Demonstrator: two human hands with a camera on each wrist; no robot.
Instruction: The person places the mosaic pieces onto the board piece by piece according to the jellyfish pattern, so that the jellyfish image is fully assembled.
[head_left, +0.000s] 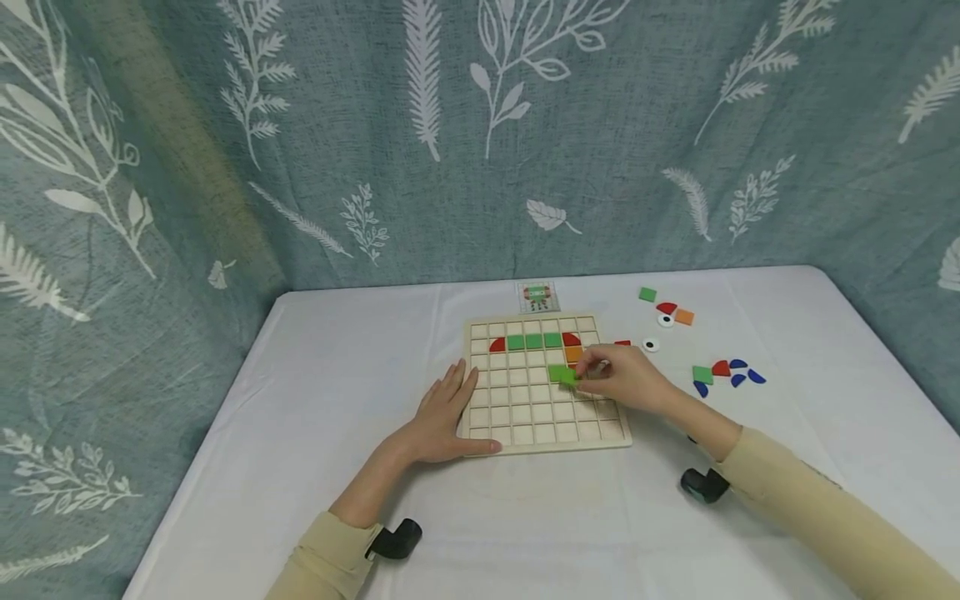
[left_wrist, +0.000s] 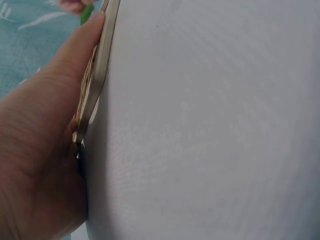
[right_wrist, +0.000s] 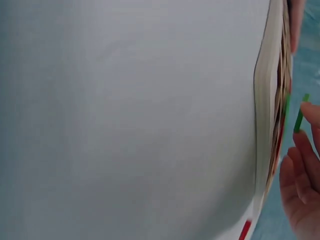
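A wooden grid board (head_left: 521,415) lies on the white table in the head view. Across an upper row sit several green square tiles (head_left: 533,341), between a red quarter-round piece (head_left: 498,345) on the left and another on the right. Below that right end is an orange square tile (head_left: 573,355). My right hand (head_left: 628,377) pinches a green square tile (right_wrist: 300,117) above the board, overlapping another green tile (head_left: 556,372) in the head view. My left hand (head_left: 438,421) rests at the board's lower left corner, fingers along its left side and thumb on the front edge.
A small picture card (head_left: 537,297) lies behind the board. To the right are loose pieces: a green tile (head_left: 648,294), an orange tile (head_left: 684,317), white discs with black dots (head_left: 650,344) and several blue pieces (head_left: 738,363). A patterned curtain (head_left: 465,208) hangs behind the table.
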